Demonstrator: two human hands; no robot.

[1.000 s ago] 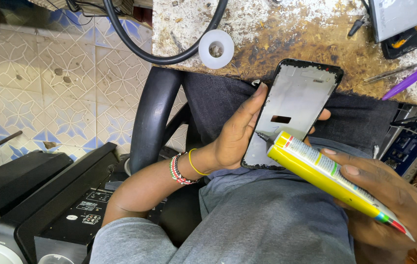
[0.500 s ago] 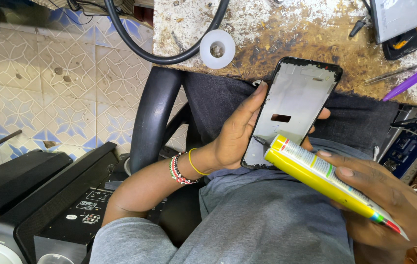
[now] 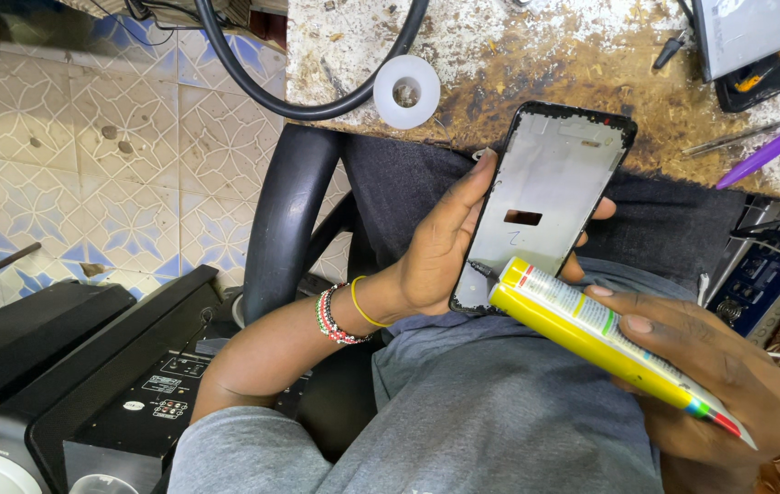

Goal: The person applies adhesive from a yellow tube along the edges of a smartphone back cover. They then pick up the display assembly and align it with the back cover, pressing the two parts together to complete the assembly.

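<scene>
Glue tube nozzle at a phone frame's lower-left edge

Left hand (image 3: pixel 431 265) clamps the phone frame (image 3: pixel 545 197) above the lap, near the counter (image 3: pixel 536 64); right hand (image 3: pixel 715 366) grips the yellow glue tube (image 3: pixel 591 329).

White tape roll (image 3: pixel 406 91) on the stained worktop (image 3: pixel 536 64), black cable (image 3: pixel 317 101) looping beside it, purple tool (image 3: pixel 768 148) and dismantled device (image 3: pixel 756 41) at the right, black chair arm (image 3: pixel 285 220) below, patterned floor tiles (image 3: pixel 88 165), black audio units (image 3: pixel 124 384) on the left.

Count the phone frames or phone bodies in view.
2: a grey-backed, black-rimmed phone frame in the left hand; a dark opened phone on the worn bench, top right, partly cropped.
</scene>
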